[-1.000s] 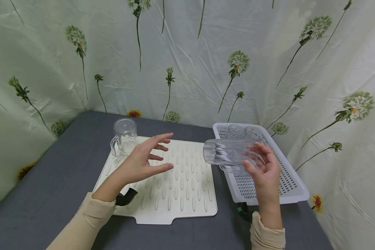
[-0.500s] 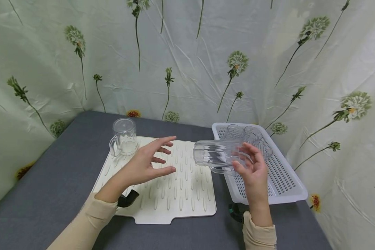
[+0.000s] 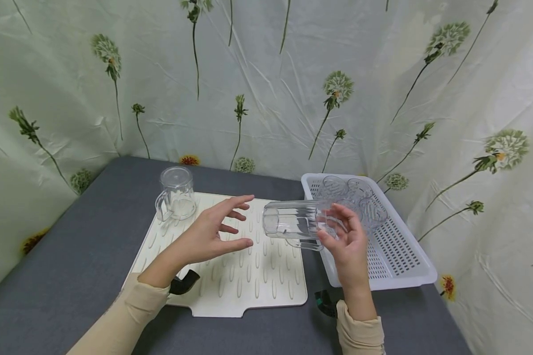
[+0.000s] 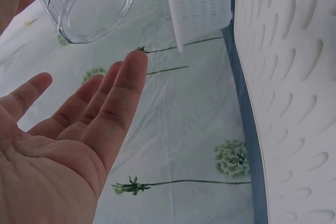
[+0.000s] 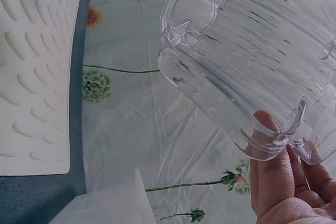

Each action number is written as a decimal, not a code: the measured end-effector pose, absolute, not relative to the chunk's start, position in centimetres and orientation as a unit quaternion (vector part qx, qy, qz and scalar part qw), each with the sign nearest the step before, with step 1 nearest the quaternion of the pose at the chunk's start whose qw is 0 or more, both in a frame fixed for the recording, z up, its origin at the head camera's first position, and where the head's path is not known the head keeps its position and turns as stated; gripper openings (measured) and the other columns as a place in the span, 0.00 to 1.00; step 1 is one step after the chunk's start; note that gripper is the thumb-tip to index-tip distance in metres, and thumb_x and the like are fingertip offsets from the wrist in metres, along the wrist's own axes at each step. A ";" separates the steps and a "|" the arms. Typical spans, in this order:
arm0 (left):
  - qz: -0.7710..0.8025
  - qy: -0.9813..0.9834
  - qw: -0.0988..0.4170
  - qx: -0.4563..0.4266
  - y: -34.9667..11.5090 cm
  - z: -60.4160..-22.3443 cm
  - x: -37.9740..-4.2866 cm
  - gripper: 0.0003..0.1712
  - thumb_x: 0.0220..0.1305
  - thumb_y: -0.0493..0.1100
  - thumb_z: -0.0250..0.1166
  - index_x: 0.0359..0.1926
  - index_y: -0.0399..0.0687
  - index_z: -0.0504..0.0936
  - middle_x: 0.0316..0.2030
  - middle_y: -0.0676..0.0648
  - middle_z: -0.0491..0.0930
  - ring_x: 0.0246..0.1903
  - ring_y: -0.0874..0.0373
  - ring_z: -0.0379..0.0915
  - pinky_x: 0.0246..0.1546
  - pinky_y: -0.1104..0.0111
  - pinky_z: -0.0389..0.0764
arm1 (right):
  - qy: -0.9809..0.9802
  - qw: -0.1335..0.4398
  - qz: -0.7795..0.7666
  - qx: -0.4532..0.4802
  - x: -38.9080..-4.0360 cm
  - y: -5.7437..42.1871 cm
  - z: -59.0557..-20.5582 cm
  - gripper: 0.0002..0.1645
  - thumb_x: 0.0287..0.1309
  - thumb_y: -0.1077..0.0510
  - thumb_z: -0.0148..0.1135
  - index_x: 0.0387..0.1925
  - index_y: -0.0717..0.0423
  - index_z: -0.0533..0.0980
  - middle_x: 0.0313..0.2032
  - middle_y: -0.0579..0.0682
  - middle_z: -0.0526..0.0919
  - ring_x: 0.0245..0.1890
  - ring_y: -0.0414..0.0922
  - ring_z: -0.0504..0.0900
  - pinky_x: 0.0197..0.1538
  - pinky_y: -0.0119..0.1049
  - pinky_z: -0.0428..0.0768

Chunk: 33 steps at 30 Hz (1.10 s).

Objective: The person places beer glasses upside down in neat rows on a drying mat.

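My right hand [image 3: 348, 241] grips a clear ribbed mug [image 3: 293, 219] near its rim end. The mug lies sideways in the air, its base toward the left and its handle on the lower side. In the right wrist view, fingers [image 5: 278, 179] press the end of the clear mug [image 5: 241, 66]. My left hand [image 3: 215, 229] hovers over the white ridged board [image 3: 266, 288], fingers spread and holding nothing. In the left wrist view the mug's base [image 4: 97, 9] is apart from that hand. A second clear mug [image 3: 177, 195] stands upside down at the board's far left corner.
A white perforated basket [image 3: 408, 283] stands right of the board, with several clear mugs [image 3: 373, 212] at its back. Dark grey cloth [image 3: 84, 236] covers the table. A curtain with printed flowers [image 3: 271, 98] hangs behind.
My right hand has carried the mug left from over the basket to the board's right side, closer to my left hand. The left hand has shifted slightly right, still spread.
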<state>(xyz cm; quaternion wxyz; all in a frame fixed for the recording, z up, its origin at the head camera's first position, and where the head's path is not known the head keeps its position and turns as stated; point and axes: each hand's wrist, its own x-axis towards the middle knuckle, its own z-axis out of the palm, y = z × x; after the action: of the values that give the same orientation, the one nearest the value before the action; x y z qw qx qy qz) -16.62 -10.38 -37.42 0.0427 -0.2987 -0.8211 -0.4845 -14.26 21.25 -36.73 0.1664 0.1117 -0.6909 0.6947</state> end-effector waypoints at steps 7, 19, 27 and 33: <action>-0.499 -0.810 0.037 -0.304 -10.1 -37.5 -16.6 0.52 0.62 0.47 0.82 0.82 0.70 0.64 0.71 0.49 0.76 0.61 0.53 0.82 0.52 0.65 0.90 | -0.696 0.162 0.691 0.109 -14.1 20.7 -36.9 0.39 0.56 0.77 0.65 0.70 0.65 0.69 0.59 0.49 0.79 0.60 0.48 0.81 0.55 0.29 0.88; -0.500 -0.808 0.028 -0.312 -9.6 -37.8 -16.5 0.52 0.62 0.48 0.82 0.81 0.68 0.65 0.73 0.49 0.74 0.61 0.51 0.83 0.52 0.66 0.90 | -0.682 0.145 0.707 0.120 -14.2 20.3 -37.4 0.39 0.56 0.77 0.65 0.70 0.64 0.69 0.59 0.52 0.79 0.58 0.47 0.84 0.56 0.32 0.89; -0.505 -0.803 0.016 -0.315 -9.2 -37.9 -16.3 0.52 0.62 0.47 0.82 0.81 0.66 0.65 0.76 0.52 0.71 0.61 0.53 0.82 0.52 0.67 0.90 | -0.679 0.132 0.710 0.129 -14.1 19.9 -37.8 0.38 0.57 0.74 0.64 0.70 0.62 0.69 0.61 0.55 0.77 0.59 0.44 0.84 0.59 0.31 0.88; -0.513 -0.799 0.010 -0.314 -9.1 -37.9 -16.2 0.52 0.62 0.46 0.82 0.82 0.64 0.65 0.76 0.52 0.70 0.60 0.52 0.81 0.52 0.68 0.90 | -0.655 0.121 0.732 0.147 -14.3 19.7 -38.4 0.36 0.57 0.71 0.61 0.68 0.58 0.70 0.61 0.52 0.77 0.59 0.44 0.85 0.58 0.33 0.88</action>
<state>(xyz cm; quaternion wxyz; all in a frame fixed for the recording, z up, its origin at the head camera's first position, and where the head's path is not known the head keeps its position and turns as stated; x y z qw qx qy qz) -16.21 -9.06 -37.89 0.0099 -0.3139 -0.7986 -0.5135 -14.33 19.74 -38.44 0.1208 0.1467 -0.6548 0.7315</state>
